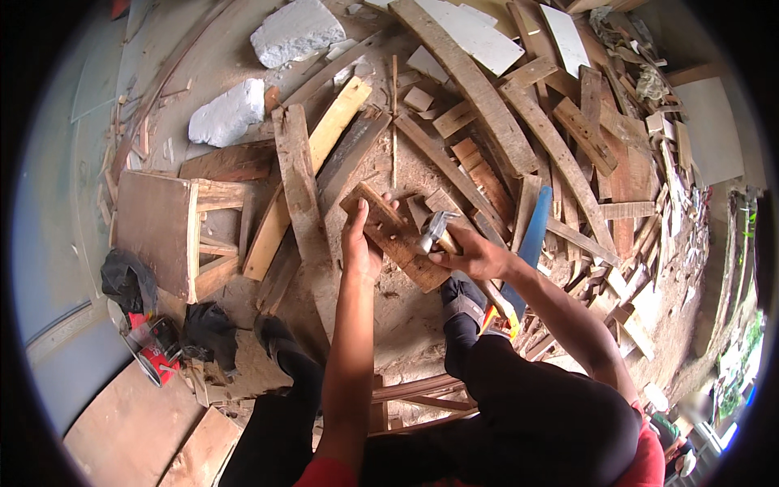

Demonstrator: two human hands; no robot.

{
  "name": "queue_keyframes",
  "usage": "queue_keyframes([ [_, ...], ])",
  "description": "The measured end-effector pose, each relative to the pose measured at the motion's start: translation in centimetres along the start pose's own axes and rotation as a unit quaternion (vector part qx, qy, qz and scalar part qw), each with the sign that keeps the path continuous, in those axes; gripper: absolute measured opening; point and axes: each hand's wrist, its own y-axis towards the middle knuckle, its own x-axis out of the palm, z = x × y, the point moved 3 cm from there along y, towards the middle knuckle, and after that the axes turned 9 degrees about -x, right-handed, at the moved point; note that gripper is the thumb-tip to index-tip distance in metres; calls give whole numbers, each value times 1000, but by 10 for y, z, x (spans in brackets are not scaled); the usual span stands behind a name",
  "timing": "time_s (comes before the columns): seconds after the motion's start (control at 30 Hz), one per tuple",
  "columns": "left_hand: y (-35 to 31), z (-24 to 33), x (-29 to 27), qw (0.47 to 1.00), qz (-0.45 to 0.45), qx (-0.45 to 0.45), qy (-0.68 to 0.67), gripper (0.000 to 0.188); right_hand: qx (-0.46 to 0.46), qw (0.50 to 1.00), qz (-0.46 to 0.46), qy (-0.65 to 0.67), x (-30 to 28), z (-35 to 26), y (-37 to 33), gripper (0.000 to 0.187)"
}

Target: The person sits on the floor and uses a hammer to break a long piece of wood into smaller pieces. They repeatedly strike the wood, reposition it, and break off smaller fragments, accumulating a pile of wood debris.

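Observation:
A short brown wooden board (389, 231) slants in front of me, gripped by my left hand (361, 247) at its upper left end, with fingertips showing over the far edge. My right hand (475, 256) is closed round a claw hammer (438, 231). The hammer's metal head lies over the board's right part; whether it touches cannot be told. Part of its handle is hidden by my fingers, and more handle shows below the hand. Just right of my right hand stands a handsaw with a blue blade (535, 227) and an orange-yellow handle, partly behind my forearm.
Loose planks (479, 89) and offcuts litter the ground ahead and to the right. At left stands a small wooden stool (154, 231) on its side, near black plastic bags (211, 333) and a red can (157, 365). Two pale blocks (230, 114) lie at the far left.

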Motion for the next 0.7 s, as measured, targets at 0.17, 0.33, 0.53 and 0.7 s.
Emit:
queue_keyframes([
  [0.17,-18,25,-12,968,136,211,20,46,101,981,139,93,-5,5,-2,33],
  [0.33,1,32,2,962,123,244,24,40,-34,954,250,-161,-39,18,-8,31],
  [0.53,75,47,57,966,62,244,-57,49,93,945,311,22,-39,-5,5,29],
  [0.7,132,42,160,976,-24,114,-185,78,50,902,428,-13,-53,24,-14,33],
])
